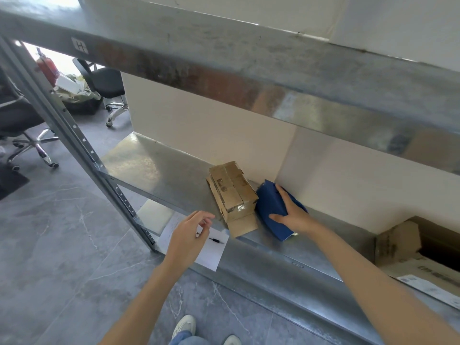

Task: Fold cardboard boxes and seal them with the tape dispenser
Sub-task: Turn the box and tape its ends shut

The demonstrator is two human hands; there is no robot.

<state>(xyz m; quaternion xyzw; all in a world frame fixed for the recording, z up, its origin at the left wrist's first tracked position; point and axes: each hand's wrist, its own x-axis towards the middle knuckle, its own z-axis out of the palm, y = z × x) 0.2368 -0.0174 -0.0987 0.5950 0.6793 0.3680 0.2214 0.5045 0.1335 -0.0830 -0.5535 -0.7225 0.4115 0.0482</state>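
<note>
We had one small cardboard box (232, 192) folded up on the metal shelf (154, 165), with what looked like clear tape along the top and one flap at the near end sticking out flat. Our right hand (292, 212) gripped the blue tape dispenser (270, 207) on the shelf, just right of the box. Left hand (189, 235) hung relaxed above a sheet of paper (211, 252), holding nothing. Our read: box nearly sealed, near flap not yet closed.

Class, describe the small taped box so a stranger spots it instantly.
Find the metal shelf against the white wall. On it sits the small cardboard box, just left of the blue tape dispenser that the right hand grips. Unlike the bigger open box far right, it is taped closed.
</note>
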